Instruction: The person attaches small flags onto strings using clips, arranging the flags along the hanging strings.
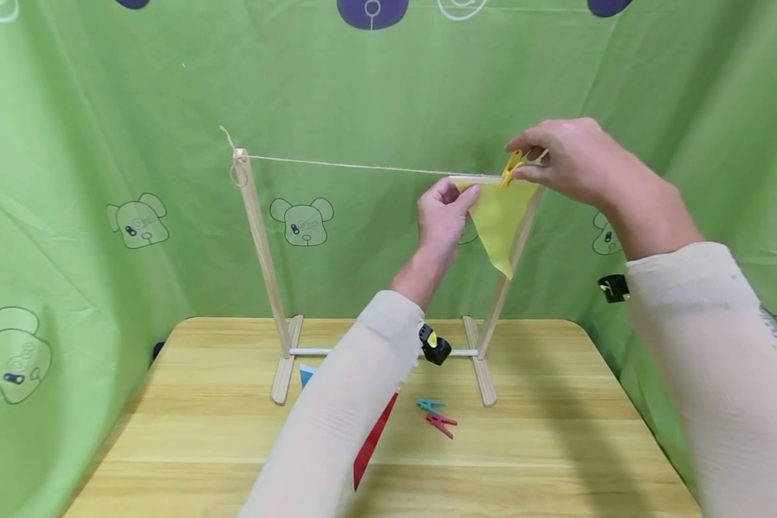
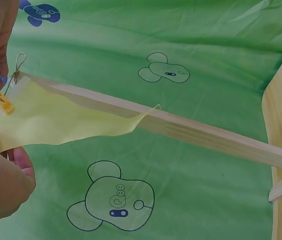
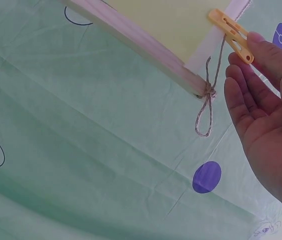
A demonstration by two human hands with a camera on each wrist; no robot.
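Note:
A yellow triangular pennant [image 1: 500, 223] with a white top edge hangs point down at the right end of a string [image 1: 350, 165]. My left hand [image 1: 442, 216] pinches the pennant's upper left corner between thumb and fingers. With thumb and fingertips my right hand [image 1: 566, 158] holds a yellow clothespin [image 1: 511, 170], whose jaws lie over the pennant's white edge near the string. In the right wrist view the clothespin [image 3: 231, 35] sits across that edge, beside the string's knotted loop [image 3: 206, 110] at the post top.
Two wooden posts, left [image 1: 262, 252] and right [image 1: 521, 248], stand on feet joined by a white rod [image 1: 311, 352]. On the table [image 1: 524, 460] lie a teal clothespin [image 1: 430, 405], a red clothespin [image 1: 441, 424], a red pennant [image 1: 374, 444] and a blue piece [image 1: 306, 374], partly behind my left arm.

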